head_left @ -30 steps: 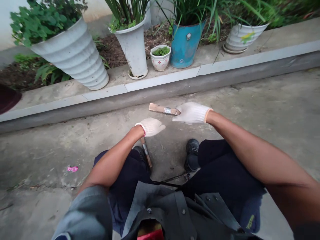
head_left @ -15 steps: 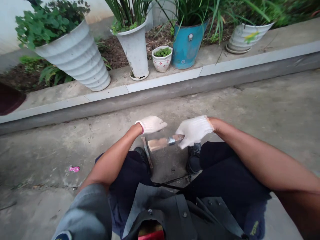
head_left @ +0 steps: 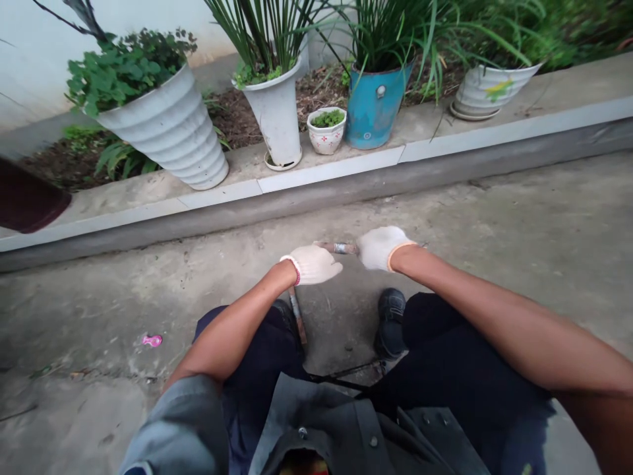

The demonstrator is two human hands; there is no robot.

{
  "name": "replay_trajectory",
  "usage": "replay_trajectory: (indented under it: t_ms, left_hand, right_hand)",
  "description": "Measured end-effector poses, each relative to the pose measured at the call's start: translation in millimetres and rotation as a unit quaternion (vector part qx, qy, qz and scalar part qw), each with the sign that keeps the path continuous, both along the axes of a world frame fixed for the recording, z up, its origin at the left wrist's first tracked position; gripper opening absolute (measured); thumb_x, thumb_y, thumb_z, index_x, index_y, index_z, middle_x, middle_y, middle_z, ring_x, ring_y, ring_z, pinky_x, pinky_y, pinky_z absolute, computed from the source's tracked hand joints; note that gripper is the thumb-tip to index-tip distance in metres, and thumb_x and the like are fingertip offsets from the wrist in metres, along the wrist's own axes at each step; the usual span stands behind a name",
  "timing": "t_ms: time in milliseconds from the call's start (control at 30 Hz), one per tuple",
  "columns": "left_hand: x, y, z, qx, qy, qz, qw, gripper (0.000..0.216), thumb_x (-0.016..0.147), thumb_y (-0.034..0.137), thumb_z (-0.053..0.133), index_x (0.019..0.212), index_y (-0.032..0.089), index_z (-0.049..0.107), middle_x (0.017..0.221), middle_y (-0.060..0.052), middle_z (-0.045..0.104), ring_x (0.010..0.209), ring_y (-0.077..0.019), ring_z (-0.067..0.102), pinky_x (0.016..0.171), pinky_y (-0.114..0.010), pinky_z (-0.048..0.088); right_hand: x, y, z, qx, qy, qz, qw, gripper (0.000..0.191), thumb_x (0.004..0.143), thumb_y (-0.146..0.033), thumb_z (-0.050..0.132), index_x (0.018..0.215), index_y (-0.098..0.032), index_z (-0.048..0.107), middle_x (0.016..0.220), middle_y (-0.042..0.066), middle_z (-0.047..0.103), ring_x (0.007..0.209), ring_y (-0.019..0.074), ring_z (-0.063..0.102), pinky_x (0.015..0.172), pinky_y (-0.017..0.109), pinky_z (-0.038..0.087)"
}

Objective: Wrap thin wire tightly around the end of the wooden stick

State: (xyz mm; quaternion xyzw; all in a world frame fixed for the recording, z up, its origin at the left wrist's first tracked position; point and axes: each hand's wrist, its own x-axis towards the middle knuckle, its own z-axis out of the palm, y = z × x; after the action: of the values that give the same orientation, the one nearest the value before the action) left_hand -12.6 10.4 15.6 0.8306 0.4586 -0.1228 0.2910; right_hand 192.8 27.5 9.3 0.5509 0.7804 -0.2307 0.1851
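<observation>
White gloves [head_left: 380,247], blue pot [head_left: 374,109], pink scrap [head_left: 152,340]

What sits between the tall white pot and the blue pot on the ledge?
In the head view, a small white bowl-shaped pot with red marks and green sprouts sits between the tall white pot and the blue pot.

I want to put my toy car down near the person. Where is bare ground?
Bare concrete lies right of the right hand, up to the kerb, and left of the left hand around the pink scrap. It is crowded between the shoes and on the ledge by the pots.
</observation>
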Motion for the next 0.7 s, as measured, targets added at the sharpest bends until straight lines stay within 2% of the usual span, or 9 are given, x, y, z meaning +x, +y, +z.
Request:
replay_trajectory:
  t_ms: [100, 200, 367, 567, 700]
  left_hand:
    - [-1.9, 0.4, 6.0, 0.016, 0.007, -0.017, 1.000, 0.057, 0.105, 0.055, 0.042, 0.092, 0.017, 0.082, 0.101, -0.015, 0.078, 0.095, -0.0284, 0.071, 0.087, -0.035, 0.051]
    - [-4.0, -1.6, 10.7, 0.039, 0.000, -0.021, 0.999, 0.067, 0.108, 0.061, 0.031, 0.089, 0.016, 0.078, 0.097, -0.014, 0.077, 0.088, -0.0269, 0.070, 0.081, -0.035, 0.050]
    - [-7.9, -1.5, 18.6, 0.056, -0.030, 0.023, 0.998, 0.078, 0.105, 0.074, 0.024, 0.086, 0.017, 0.074, 0.094, -0.014, 0.076, 0.087, -0.0292, 0.070, 0.078, -0.036, 0.049]
    - [-17.6, 5.7, 26.1, 0.074, -0.041, 0.060, 0.995, 0.065, 0.110, 0.059, 0.028, 0.090, 0.018, 0.075, 0.092, -0.011, 0.077, 0.086, -0.0270, 0.071, 0.080, -0.034, 0.049]
    - [-24.6, 3.8, 24.6, 0.055, -0.037, 0.056, 0.996, 0.061, 0.109, 0.055, 0.031, 0.081, 0.020, 0.072, 0.085, -0.009, 0.076, 0.080, -0.0250, 0.070, 0.079, -0.033, 0.048]
  right_hand:
    - [1.4, 6.4, 11.6, 0.029, -0.045, -0.011, 0.999, 0.037, 0.091, -0.039, 0.057, 0.106, -0.017, 0.082, 0.103, 0.024, 0.075, 0.098, 0.0380, 0.073, 0.080, 0.043, 0.052]
    - [3.3, 7.5, 19.8, 0.036, -0.017, -0.007, 0.999, 0.044, 0.096, -0.046, 0.050, 0.110, -0.018, 0.080, 0.106, 0.021, 0.076, 0.098, 0.0352, 0.073, 0.077, 0.039, 0.050]
    - [0.3, 13.8, 26.5, 0.067, -0.001, -0.015, 0.998, 0.045, 0.096, -0.048, 0.048, 0.108, -0.016, 0.078, 0.105, 0.021, 0.076, 0.095, 0.0341, 0.072, 0.073, 0.037, 0.046]
    - [-16.2, 36.4, 31.4, 0.115, 0.020, -0.046, 0.992, 0.049, 0.097, -0.051, 0.049, 0.117, -0.016, 0.076, 0.107, 0.021, 0.075, 0.097, 0.0344, 0.072, 0.077, 0.037, 0.045]
    - [-21.1, 43.4, 38.0, 0.138, 0.041, -0.061, 0.988, 0.050, 0.095, -0.057, 0.051, 0.115, -0.018, 0.075, 0.105, 0.019, 0.074, 0.096, 0.0329, 0.071, 0.076, 0.035, 0.045]
